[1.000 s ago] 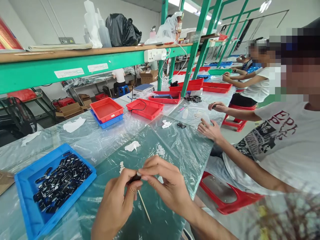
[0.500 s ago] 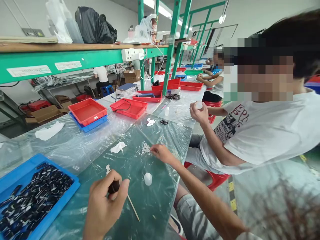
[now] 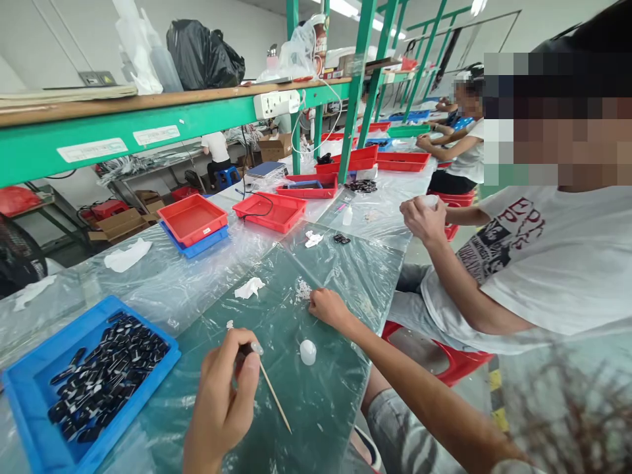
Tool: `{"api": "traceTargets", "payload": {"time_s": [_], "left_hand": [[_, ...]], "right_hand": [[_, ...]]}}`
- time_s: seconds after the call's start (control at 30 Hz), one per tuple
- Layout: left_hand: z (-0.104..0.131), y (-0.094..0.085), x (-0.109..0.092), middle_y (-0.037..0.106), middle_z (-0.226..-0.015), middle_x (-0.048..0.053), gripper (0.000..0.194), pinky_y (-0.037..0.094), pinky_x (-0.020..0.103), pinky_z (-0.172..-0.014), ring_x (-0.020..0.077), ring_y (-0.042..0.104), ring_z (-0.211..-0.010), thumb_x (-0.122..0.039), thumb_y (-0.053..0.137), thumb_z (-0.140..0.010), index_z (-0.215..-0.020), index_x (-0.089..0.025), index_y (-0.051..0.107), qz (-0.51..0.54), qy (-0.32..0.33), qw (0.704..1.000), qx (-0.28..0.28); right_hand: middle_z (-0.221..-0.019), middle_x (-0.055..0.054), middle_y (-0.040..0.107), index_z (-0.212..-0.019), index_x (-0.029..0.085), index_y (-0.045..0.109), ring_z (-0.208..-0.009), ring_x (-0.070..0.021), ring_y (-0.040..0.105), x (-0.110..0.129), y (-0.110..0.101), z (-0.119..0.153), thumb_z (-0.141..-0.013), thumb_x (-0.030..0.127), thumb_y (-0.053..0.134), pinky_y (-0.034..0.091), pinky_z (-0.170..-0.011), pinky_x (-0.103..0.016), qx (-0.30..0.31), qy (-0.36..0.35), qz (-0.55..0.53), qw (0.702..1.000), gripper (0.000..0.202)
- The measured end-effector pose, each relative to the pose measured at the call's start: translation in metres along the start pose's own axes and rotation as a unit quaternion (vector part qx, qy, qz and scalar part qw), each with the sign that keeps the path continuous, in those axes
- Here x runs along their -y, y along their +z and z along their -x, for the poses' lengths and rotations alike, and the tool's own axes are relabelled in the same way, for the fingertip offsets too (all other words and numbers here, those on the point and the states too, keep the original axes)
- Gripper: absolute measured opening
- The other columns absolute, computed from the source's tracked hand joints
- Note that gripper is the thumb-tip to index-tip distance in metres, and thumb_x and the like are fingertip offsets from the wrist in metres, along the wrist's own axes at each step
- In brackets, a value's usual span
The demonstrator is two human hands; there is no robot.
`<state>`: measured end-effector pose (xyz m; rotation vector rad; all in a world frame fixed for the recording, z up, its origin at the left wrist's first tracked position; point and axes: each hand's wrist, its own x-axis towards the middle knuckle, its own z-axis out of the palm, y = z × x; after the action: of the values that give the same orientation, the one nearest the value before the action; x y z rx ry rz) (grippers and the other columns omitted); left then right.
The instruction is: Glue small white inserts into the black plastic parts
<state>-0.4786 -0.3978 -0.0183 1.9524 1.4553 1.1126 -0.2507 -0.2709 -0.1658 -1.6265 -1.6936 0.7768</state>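
My left hand (image 3: 230,388), low in the centre, pinches a small dark piece (image 3: 245,350) between thumb and fingers; a greyish bit shows at its tip. Beside it a thin wooden stick (image 3: 275,397) lies slanting on the green table. My right hand (image 3: 330,308) reaches to the edge of a scatter of tiny pale pieces (image 3: 302,289), its fingertips together and pressed down there; what they hold, if anything, is too small to see. Between the hands stands a small translucent white cup (image 3: 308,352). White crumpled tissue (image 3: 249,288) lies behind.
A blue tray (image 3: 170,361) of black parts stands at the left. Red trays (image 3: 270,212) and a green frame (image 3: 356,99) are farther back. A person (image 3: 557,263) sits close on the right, holding a small whitish object.
The view has shifted left, so things sit farther right. The greyish bit now shows at the dark piece in my left hand. My right hand's fingers are curled more tightly at the pale pieces.
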Motion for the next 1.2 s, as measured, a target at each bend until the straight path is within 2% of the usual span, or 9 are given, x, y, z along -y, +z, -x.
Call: {"api": "traceTargets", "payload": {"time_s": [0.13, 0.23, 0.3, 0.4, 0.5, 0.7, 0.87, 1.03, 1.2], "left_hand": [[0.002, 0.001, 0.003, 0.051, -0.06, -0.004, 0.023, 0.041, 0.032, -0.058, 0.0191, 0.047, -0.052, -0.044, 0.037, -0.1, -0.096, -0.03, 0.055, -0.065, -0.009, 0.998, 0.015], [0.0, 0.001, 0.006, 0.063, -0.072, -0.002, 0.023, 0.042, 0.029, -0.06, 0.0174, 0.054, -0.058, -0.043, 0.04, -0.101, -0.098, -0.03, 0.058, -0.094, 0.016, 0.994, 0.049], [-0.002, 0.001, 0.006, 0.065, -0.077, -0.001, 0.023, 0.042, 0.028, -0.061, 0.0171, 0.056, -0.062, -0.043, 0.04, -0.101, -0.097, -0.029, 0.058, -0.089, 0.036, 0.993, 0.073], [-0.003, 0.0, 0.006, 0.063, -0.074, -0.002, 0.025, 0.042, 0.028, -0.06, 0.0172, 0.054, -0.058, -0.044, 0.038, -0.102, -0.099, -0.03, 0.059, -0.077, 0.042, 0.992, 0.095], [-0.002, -0.003, 0.005, 0.065, -0.076, -0.003, 0.023, 0.045, 0.028, -0.064, 0.0173, 0.056, -0.06, -0.043, 0.037, -0.103, -0.103, -0.031, 0.058, -0.095, 0.043, 0.989, 0.101], [-0.002, -0.011, 0.003, 0.072, -0.087, -0.002, 0.02, 0.049, 0.029, -0.065, 0.0167, 0.065, -0.063, -0.035, 0.035, -0.104, -0.107, -0.029, 0.054, -0.173, 0.088, 0.971, 0.138], [-0.003, -0.008, 0.01, 0.074, -0.085, -0.004, 0.017, 0.051, 0.028, -0.06, 0.0164, 0.068, -0.06, -0.024, 0.037, -0.103, -0.109, -0.031, 0.05, -0.182, 0.148, 0.964, 0.122], [0.001, -0.005, 0.012, 0.075, -0.091, -0.004, 0.023, 0.056, 0.029, -0.065, 0.018, 0.073, -0.07, -0.016, 0.04, -0.099, -0.111, -0.032, 0.05, -0.192, 0.169, 0.962, 0.095], [0.007, -0.003, 0.009, 0.076, -0.097, -0.001, 0.023, 0.057, 0.032, -0.068, 0.0193, 0.074, -0.074, -0.014, 0.039, -0.098, -0.11, -0.031, 0.048, -0.196, 0.179, 0.96, 0.092]], "right_hand": [[-0.065, 0.003, 0.06, -0.079, 0.013, 0.065, -0.055, -0.0061, 0.055, 0.037, -0.016, 0.03, -0.093, 0.028, 0.06, 0.048, -0.052, -0.018, 0.064, -0.031, -0.146, 0.987, 0.021], [-0.06, 0.005, 0.057, -0.088, 0.015, 0.066, -0.047, -0.0065, 0.053, 0.078, -0.025, 0.064, -0.091, 0.039, 0.061, 0.048, -0.046, -0.018, 0.12, -0.056, -0.256, 0.958, 0.024], [-0.065, 0.004, 0.058, -0.088, 0.017, 0.067, -0.052, -0.0079, 0.055, 0.104, -0.028, 0.082, -0.085, 0.044, 0.068, 0.052, -0.044, -0.019, 0.147, -0.068, -0.353, 0.921, 0.027], [-0.068, 0.004, 0.058, -0.083, 0.018, 0.071, -0.053, -0.006, 0.054, 0.127, -0.029, 0.094, -0.077, 0.034, 0.078, 0.051, -0.041, -0.016, 0.17, -0.072, -0.517, 0.836, 0.018], [-0.066, 0.005, 0.058, -0.081, 0.018, 0.073, -0.047, -0.0032, 0.051, 0.13, -0.027, 0.094, -0.076, 0.025, 0.08, 0.05, -0.04, -0.013, 0.176, -0.073, -0.575, 0.795, 0.01], [-0.066, 0.004, 0.058, -0.079, 0.016, 0.072, -0.053, -0.0051, 0.051, 0.13, -0.027, 0.091, -0.074, 0.025, 0.083, 0.051, -0.039, -0.013, 0.204, -0.038, -0.592, 0.779, 0.015], [-0.062, 0.005, 0.058, -0.08, 0.017, 0.066, -0.049, -0.0043, 0.05, 0.135, -0.028, 0.092, -0.078, 0.025, 0.08, 0.05, -0.038, -0.013, 0.281, 0.032, -0.62, 0.732, 0.016], [-0.069, 0.003, 0.059, -0.075, 0.016, 0.063, -0.056, -0.0076, 0.057, 0.137, -0.024, 0.093, -0.073, 0.02, 0.082, 0.053, -0.035, -0.016, 0.303, 0.055, -0.674, 0.671, 0.02], [-0.07, 0.002, 0.062, -0.075, 0.015, 0.062, -0.057, -0.0083, 0.06, 0.133, -0.02, 0.096, -0.072, 0.02, 0.083, 0.055, -0.036, -0.016, 0.311, 0.054, -0.688, 0.653, 0.022]]}}
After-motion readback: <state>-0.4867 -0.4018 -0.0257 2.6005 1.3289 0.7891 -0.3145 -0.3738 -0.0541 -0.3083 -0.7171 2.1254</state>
